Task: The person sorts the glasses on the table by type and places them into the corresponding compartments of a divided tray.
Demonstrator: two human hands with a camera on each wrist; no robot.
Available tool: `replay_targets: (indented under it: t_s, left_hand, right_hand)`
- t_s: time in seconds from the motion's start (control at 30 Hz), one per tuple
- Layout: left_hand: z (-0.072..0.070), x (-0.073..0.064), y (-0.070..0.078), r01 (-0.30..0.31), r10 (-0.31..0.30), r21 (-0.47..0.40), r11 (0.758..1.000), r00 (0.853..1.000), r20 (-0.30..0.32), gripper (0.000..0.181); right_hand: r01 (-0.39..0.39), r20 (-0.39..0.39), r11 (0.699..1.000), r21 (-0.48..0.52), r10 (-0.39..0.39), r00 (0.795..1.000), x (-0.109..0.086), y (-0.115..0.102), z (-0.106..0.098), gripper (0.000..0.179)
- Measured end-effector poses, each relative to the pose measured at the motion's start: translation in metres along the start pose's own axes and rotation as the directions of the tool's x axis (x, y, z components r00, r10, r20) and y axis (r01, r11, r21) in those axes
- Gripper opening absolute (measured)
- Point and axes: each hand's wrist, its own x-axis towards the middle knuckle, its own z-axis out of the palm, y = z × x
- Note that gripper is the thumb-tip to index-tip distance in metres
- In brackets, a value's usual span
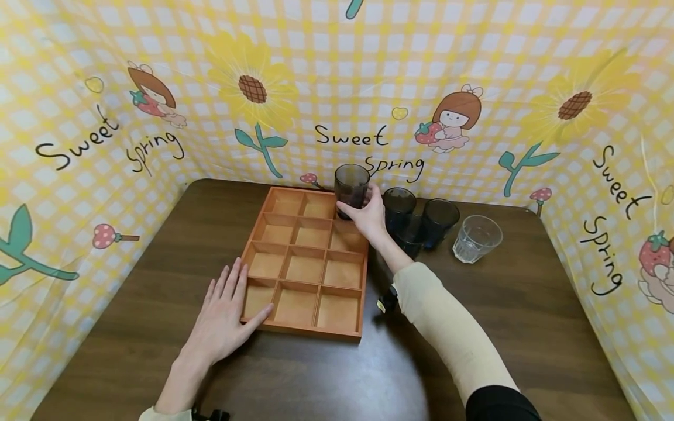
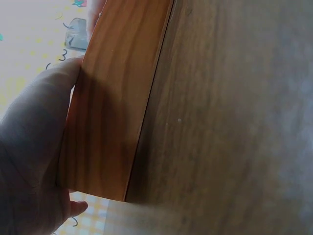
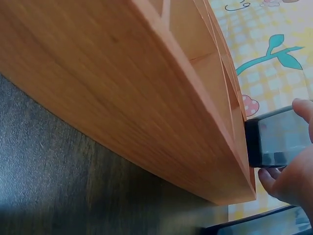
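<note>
My right hand grips a dark tinted drinking glass upright, thumb on one side and fingers on the other. The glass stands over the far right compartment of a wooden divided box; in the right wrist view its thick dark base shows right at the box's rim. At the near left corner of the box rests my left hand, fingers stretched along the left side and thumb over the front rim. The left wrist view shows that hand against the box's wooden side wall.
Several dark tinted glasses stand close together right of the box, behind my right forearm. Beside them is a clear glass. The dark wooden table is enclosed by a yellow checked cloth at its back and sides.
</note>
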Motion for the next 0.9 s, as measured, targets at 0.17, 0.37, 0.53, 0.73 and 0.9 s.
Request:
replay_targets:
  t_s: [0.17,0.37,0.53,0.73,0.9]
  left_hand:
    - [0.000,0.000,0.000,0.000,0.000,0.000,1.000,1.000,-0.006,0.108]
    - [0.002,-0.001,0.000,-0.005,0.005,0.001,1.000,0.999,-0.034,0.107]
    - [0.002,-0.001,0.000,-0.006,0.005,-0.003,1.000,0.999,-0.041,0.107]
    - [0.002,0.000,0.000,0.002,-0.003,-0.003,1.000,1.000,-0.023,0.107]
    - [0.002,0.001,-0.001,0.006,-0.006,0.002,1.000,1.000,-0.013,0.108]
  right_hand:
    - [-0.007,0.003,1.000,-0.004,0.007,1.000,0.001,0.003,0.003,0.084]
    - [-0.026,-0.001,0.999,-0.025,0.026,1.000,0.003,0.006,0.004,0.086]
    - [-0.017,0.000,0.999,-0.040,0.017,1.000,0.004,0.009,0.005,0.086]
    - [0.004,0.018,0.997,-0.082,-0.003,1.000,0.004,0.013,0.006,0.084]
    - [0.034,0.040,0.991,-0.127,-0.029,0.999,0.004,0.016,0.008,0.081]
